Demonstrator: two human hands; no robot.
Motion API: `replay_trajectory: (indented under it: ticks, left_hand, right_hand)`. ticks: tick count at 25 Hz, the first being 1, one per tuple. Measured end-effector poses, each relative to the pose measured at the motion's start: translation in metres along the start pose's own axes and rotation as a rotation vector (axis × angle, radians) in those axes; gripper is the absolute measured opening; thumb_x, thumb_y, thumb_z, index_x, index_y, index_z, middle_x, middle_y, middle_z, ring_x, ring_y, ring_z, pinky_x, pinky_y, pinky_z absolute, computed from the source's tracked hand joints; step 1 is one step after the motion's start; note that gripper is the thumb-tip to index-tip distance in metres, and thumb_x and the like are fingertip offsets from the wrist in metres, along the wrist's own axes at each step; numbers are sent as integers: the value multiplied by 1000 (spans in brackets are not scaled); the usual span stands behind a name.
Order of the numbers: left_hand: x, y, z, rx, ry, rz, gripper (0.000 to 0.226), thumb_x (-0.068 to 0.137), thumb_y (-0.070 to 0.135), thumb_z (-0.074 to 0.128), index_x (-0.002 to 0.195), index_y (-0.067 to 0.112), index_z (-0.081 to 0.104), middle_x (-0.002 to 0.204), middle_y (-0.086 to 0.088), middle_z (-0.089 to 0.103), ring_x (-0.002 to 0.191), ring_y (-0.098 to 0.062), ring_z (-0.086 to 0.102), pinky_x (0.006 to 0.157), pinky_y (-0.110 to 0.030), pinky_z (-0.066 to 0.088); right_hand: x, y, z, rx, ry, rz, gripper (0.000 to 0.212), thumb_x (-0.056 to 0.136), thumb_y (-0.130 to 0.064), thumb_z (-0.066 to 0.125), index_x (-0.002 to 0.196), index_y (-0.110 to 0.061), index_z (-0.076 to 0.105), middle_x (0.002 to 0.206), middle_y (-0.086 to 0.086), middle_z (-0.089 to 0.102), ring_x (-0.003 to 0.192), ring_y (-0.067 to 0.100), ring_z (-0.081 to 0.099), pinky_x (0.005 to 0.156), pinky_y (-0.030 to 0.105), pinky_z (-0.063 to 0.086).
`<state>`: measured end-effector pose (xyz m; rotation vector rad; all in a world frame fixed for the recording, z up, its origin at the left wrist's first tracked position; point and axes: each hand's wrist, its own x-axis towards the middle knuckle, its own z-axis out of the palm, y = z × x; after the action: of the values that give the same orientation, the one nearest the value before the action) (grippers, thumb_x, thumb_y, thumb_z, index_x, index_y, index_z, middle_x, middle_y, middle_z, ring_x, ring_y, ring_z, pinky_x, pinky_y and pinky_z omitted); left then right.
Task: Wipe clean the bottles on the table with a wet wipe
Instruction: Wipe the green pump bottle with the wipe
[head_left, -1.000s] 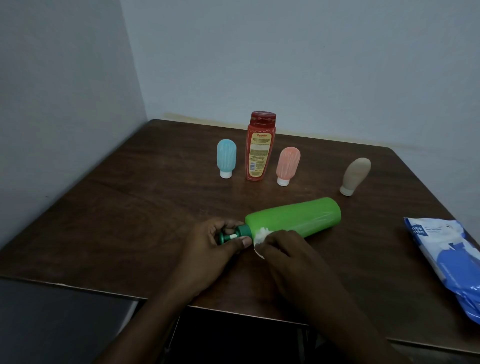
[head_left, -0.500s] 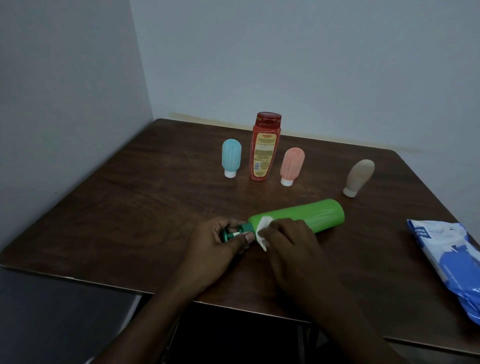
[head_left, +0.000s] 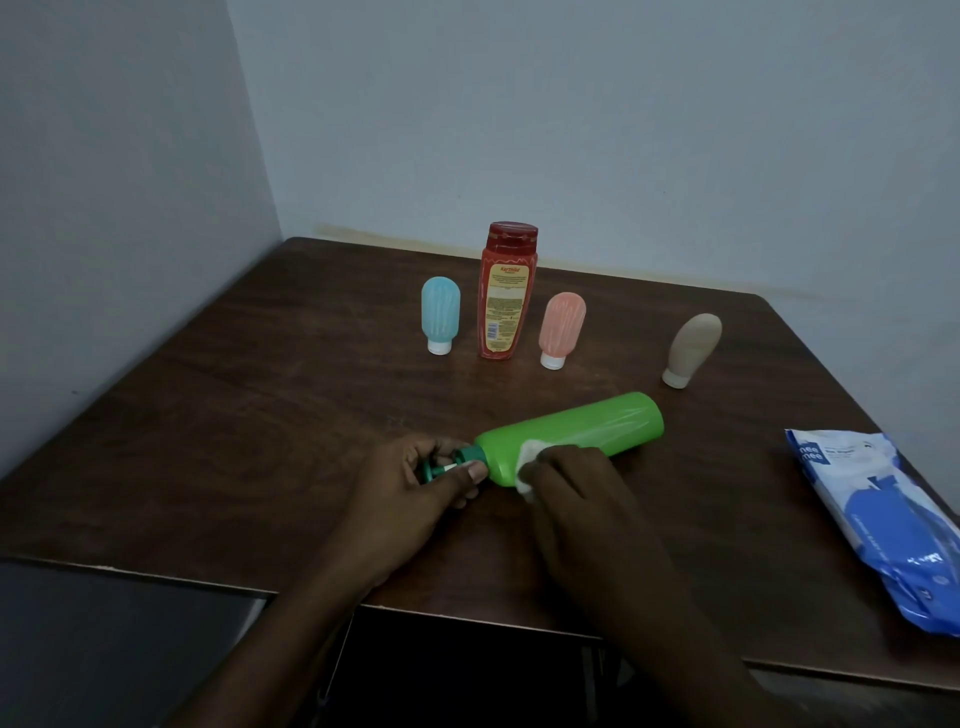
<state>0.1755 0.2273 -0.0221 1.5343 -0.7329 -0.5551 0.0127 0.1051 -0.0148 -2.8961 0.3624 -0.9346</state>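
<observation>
left fingers (head_left: 470, 474): curled round the pump neck (head_left: 464, 456) of the green bottle (head_left: 587, 428); thumb on the near side; a firm grip by the look of it
right fingers (head_left: 558, 462): bunched on the wet wipe (head_left: 526, 453); gripping it and pressing it onto the bottle's shoulder, just beside the neck
left hand (head_left: 415, 493): the anchor; should hold the neck tight so the bottle cannot roll or skid under the strokes
right hand (head_left: 582, 493): the wiping hand; best with long overlapping strokes from shoulder toward base, even pressure
green bottle: lying on its side on the worktop (head_left: 260, 415), front centre; base points away to the right
coverage: only the upper face is reachable as it lies; likely needs turning by the neck between passes; pump and neck need a pass too
wipe: mostly hidden under the hand; refold to a fresh face if it soils
other bottles: blue bottle (head_left: 440, 314), red bottle (head_left: 506, 296), pink bottle (head_left: 562, 327) in a row at the back; beige bottle (head_left: 693, 348) apart to the right; cannot tell if wiped
wipe pack (head_left: 883, 525): right edge of worktop; well apart from the hands
risk: the round body may roll toward the near edge if the neck grip slackens
</observation>
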Motion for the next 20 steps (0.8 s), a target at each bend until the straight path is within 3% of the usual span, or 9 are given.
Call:
replay_trajectory:
  ticks: [4, 10, 14, 17, 20]
  left_hand:
    - [0, 1, 0, -41, -15, -17, 7, 91, 5, 76, 95, 9, 79, 80, -14, 79, 71, -19, 73, 63, -23, 58]
    - [2, 3, 0, -78, -37, -39, 8, 92, 3, 73, 96, 7, 78, 83, -13, 79, 71, -16, 74, 62, -21, 59]
    - [1, 3, 0, -76, -42, -29, 8, 92, 2, 72, 95, 7, 78, 83, -15, 79, 72, -17, 74, 63, -23, 60]
    - [1, 3, 0, -79, -41, -31, 9, 92, 1, 73, 93, 8, 78, 82, -15, 79, 72, -18, 74, 63, -23, 60]
    - [2, 0, -2, -56, -43, -16, 9, 91, 3, 74, 93, 11, 79, 81, -16, 78, 74, -21, 73, 66, -28, 59]
  right_hand:
    - [3, 10, -8, 16, -39, -98, 22, 82, -5, 74, 103, -9, 70, 105, 7, 66, 94, 24, 61, 81, 35, 50]
    - [0, 94, -32, -87, -44, 240, 25, 78, 2, 76, 99, -9, 71, 96, 12, 67, 86, 32, 62, 72, 42, 54]
    - [3, 107, -29, -150, -23, 329, 18, 80, 1, 73, 95, -9, 69, 92, 11, 65, 84, 33, 61, 69, 40, 50]
    - [3, 58, -20, -111, 42, 214, 26, 76, 5, 73, 100, -5, 72, 99, 13, 70, 90, 31, 65, 78, 37, 54]
    - [-2, 5, -10, -9, -5, -43, 23, 85, -10, 58, 104, -8, 71, 107, 8, 67, 98, 21, 60, 88, 30, 51]
